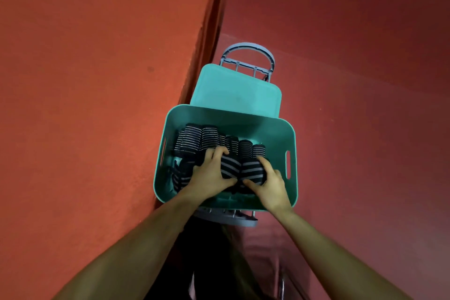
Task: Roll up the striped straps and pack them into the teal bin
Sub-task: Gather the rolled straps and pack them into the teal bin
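Head view, left to right: one teal bin (pixel 289 134) holds roughly eight upright rolled straps (pixel 193 137), exact count unclear in shadow; left hand (pixel 210 173) and right hand (pixel 272 184) each curl around one striped roll (pixel 239 169) between them, inside the bin's near half.

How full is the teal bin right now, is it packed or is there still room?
Partly full. Rolled striped straps line the far side of the teal bin, and bare floor still shows near its front wall.
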Available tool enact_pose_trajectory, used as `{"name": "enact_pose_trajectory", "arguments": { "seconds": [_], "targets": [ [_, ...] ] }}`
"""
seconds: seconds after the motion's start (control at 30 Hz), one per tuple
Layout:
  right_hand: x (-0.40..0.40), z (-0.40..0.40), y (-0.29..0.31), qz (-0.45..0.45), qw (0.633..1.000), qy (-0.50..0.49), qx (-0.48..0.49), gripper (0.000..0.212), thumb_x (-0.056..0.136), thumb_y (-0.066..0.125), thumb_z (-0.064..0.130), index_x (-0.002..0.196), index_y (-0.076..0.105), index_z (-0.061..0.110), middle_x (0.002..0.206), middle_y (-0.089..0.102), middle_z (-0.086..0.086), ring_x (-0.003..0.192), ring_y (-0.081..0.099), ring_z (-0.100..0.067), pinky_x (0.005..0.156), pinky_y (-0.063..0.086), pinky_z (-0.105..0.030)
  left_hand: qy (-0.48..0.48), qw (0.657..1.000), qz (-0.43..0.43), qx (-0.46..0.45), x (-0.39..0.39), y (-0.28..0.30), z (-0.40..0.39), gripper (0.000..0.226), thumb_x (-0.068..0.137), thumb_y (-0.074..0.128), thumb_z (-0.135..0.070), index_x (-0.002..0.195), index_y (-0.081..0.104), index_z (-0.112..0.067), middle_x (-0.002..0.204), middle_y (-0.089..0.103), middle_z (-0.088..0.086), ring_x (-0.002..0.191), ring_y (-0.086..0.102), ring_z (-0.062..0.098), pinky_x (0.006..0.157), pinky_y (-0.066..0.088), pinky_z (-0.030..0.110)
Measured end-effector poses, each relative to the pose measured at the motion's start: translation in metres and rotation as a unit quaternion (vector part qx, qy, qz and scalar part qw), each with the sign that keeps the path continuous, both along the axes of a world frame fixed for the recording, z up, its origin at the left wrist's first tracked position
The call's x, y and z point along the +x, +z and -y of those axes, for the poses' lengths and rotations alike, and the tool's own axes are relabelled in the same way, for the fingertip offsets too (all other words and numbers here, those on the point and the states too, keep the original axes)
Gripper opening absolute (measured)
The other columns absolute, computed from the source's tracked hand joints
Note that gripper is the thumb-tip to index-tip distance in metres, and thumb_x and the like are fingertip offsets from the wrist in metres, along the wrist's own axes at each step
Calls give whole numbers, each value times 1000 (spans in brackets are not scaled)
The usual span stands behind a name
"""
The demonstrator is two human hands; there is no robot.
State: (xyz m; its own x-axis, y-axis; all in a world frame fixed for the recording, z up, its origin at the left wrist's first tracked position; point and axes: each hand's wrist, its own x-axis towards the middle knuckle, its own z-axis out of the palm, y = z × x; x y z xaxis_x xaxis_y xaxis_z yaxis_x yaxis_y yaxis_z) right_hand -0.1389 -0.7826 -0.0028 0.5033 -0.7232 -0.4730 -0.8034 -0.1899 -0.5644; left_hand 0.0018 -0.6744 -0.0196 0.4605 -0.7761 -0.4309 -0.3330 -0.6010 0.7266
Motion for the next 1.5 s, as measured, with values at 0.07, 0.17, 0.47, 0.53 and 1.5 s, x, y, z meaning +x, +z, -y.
{"name": "enact_pose_trajectory", "arguments": {
  "seconds": [0.07, 0.17, 0.47, 0.53, 1.5],
  "targets": [
    [-2, 4, -10, -23, 1000, 8, 11, 75, 82, 74, 26, 146, 36, 33, 121, 49, -14, 115, 52, -28, 96, 36, -24, -21, 1000, -3, 17, -2, -12, 6, 62, 79, 72, -37, 126, 31, -28, 128, 30, -2, 109, 51, 22, 96, 38, 45],
    [0, 8, -23, -50, 998, 26, 31, 73, 88, 65, 11, 149, 29, 31, 125, 47, -17, 121, 49, -31, 102, 32, -24, -15, 998, -37, 40, -5, -31, 9, 65, 82, 70, -34, 132, 29, -28, 131, 28, 1, 110, 52, 26, 99, 40, 49],
    [-5, 16, -35, -140, 986, 70, 63, 70, 92, 52, 2, 151, 23, 27, 135, 37, -21, 125, 46, -35, 109, 27, -26, -111, 990, -85, 32, 1, -52, 11, 76, 84, 68, -23, 147, 26, -31, 141, 25, 2, 121, 47, 21, 103, 42, 34],
    [-7, 11, -36, -158, 981, 96, 63, 65, 91, 49, -2, 149, 32, 21, 134, 39, -22, 125, 47, -35, 107, 28, -24, -155, 984, -80, 34, 0, -52, 12, 76, 83, 69, -24, 146, 29, -31, 139, 30, 0, 121, 47, 19, 104, 41, 34],
    [54, 25, 30, 43, 975, 111, -186, 46, 94, 50, 11, 140, 46, 12, 135, 53, -6, 122, 48, -26, 101, 32, -36, -91, 967, 232, -46, 46, 39, 37, 54, 95, 51, -25, 146, 34, -16, 151, 33, 8, 135, 30, 27, 107, 21, 37]
  ]
}}
